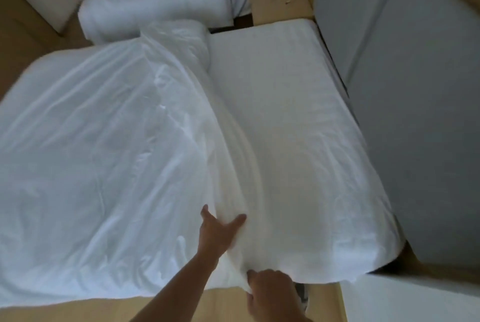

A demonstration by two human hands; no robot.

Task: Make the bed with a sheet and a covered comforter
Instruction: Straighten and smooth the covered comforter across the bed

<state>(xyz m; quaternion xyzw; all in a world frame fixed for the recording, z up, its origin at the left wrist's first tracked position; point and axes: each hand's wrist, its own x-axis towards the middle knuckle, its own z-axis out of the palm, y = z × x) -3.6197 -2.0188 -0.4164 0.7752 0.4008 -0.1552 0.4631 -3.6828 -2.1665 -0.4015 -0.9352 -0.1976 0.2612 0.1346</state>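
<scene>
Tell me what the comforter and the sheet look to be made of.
Comforter: thin woven cloth cover, likely cotton or a blend, slight sheen, fine creases; puffy fill beneath. Sheet: matte white woven cloth, probably cotton, smooth with soft wrinkles near the corner. Exact fibre cannot be told.

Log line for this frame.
left hand: open, on comforter fold | right hand: pinches comforter edge | sheet: half uncovered
</scene>
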